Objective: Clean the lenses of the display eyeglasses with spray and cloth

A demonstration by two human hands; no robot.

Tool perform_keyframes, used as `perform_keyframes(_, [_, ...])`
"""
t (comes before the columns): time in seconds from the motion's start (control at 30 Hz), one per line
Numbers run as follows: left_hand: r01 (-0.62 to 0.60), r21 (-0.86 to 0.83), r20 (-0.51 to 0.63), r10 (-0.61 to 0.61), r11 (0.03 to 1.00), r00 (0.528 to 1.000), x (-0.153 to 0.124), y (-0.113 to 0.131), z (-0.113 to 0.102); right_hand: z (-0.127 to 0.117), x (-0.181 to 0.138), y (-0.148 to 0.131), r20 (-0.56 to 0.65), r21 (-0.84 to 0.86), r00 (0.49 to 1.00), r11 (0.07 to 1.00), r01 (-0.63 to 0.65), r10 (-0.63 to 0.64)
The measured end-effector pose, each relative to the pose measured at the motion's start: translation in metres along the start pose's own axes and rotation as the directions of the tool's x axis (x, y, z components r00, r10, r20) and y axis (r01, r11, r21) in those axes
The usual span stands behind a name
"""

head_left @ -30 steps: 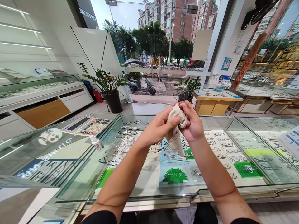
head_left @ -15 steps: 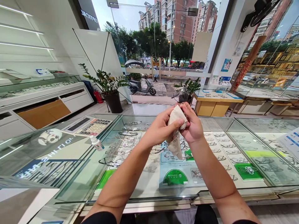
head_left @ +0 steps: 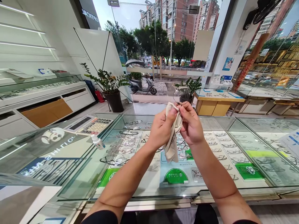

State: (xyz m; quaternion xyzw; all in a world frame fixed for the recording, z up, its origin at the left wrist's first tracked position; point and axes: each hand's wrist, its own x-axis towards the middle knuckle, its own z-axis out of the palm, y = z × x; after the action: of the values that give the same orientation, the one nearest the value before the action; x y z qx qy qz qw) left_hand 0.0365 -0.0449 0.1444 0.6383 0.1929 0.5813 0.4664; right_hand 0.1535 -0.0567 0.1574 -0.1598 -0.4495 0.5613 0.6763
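My left hand [head_left: 161,128] pinches a beige cleaning cloth [head_left: 172,141] that hangs down between both hands. My right hand [head_left: 192,126] is closed on a pair of thin-framed glasses [head_left: 182,94], whose round lens sticks up above my fingers. The cloth wraps the lower part of the glasses, so that part is hidden. Both hands are raised above a glass display counter [head_left: 210,186] filled with several rows of eyeglass frames.
A calculator [head_left: 88,124] and a small white bottle [head_left: 98,142] lie on the counter at the left. A potted plant [head_left: 112,90] stands on the floor beyond. More glass counters run to the right, and a scooter [head_left: 143,85] is parked outside.
The cloth has slid down off the top of the glasses, and my left thumb now presses it lower. Both hands shifted slightly left; more of the lens shows.
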Motion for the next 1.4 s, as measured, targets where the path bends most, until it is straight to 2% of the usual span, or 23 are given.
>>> perform_keyframes(0.1, [0.018, 0.017, 0.068, -0.019, 1.0, 0.997, 0.004, 0.002, -0.006, -0.002, 0.001, -0.003, -0.006, -0.056, 0.999, 0.998, 0.032, -0.032])
perform_keyframes(0.17, [-0.006, 0.047, 0.07, 0.003, 0.999, 0.998, 0.008, 0.003, -0.011, -0.005, 0.002, -0.005, -0.012, -0.098, 0.998, 0.994, 0.053, -0.055])
perform_keyframes(0.27, [-0.036, 0.098, -0.026, 0.039, 0.995, 0.999, 0.013, 0.003, -0.018, -0.01, 0.004, -0.008, -0.006, -0.161, 0.996, 0.983, 0.086, -0.088])
perform_keyframes(0.33, [-0.035, 0.116, -0.111, 0.048, 0.993, 0.993, 0.015, 0.004, -0.022, -0.014, 0.006, -0.01, 0.039, -0.206, 0.995, 0.974, 0.097, -0.091])
perform_keyframes(0.43, [-0.039, 0.131, -0.191, 0.064, 0.991, 0.98, 0.019, 0.005, -0.027, -0.019, 0.008, -0.011, 0.125, -0.258, 0.991, 0.963, 0.072, -0.041])
perform_keyframes(0.63, [-0.041, 0.132, -0.219, 0.07, 0.99, 0.973, 0.021, 0.009, -0.033, -0.02, 0.008, -0.006, 0.184, -0.337, 0.975, 0.94, -0.054, 0.122])
perform_keyframes(0.87, [0.042, 0.05, -0.184, -0.032, 0.998, 0.982, 0.021, 0.01, -0.037, -0.02, 0.012, 0.001, 0.181, -0.359, 0.953, 0.918, -0.166, 0.243])
perform_keyframes(1.03, [0.132, -0.08, -0.099, -0.14, 0.988, 0.985, 0.022, 0.014, -0.044, -0.021, 0.013, -0.005, 0.143, -0.315, 0.945, 0.919, -0.239, 0.294])
perform_keyframes(1.17, [0.148, -0.122, -0.043, -0.155, 0.981, 0.987, 0.024, 0.016, -0.046, -0.02, 0.013, -0.009, 0.109, -0.27, 0.94, 0.92, -0.284, 0.322])
perform_keyframes(1.4, [0.129, -0.147, -0.033, -0.135, 0.981, 0.99, 0.023, 0.013, -0.041, -0.02, 0.013, -0.007, 0.105, -0.221, 0.937, 0.927, -0.304, 0.333])
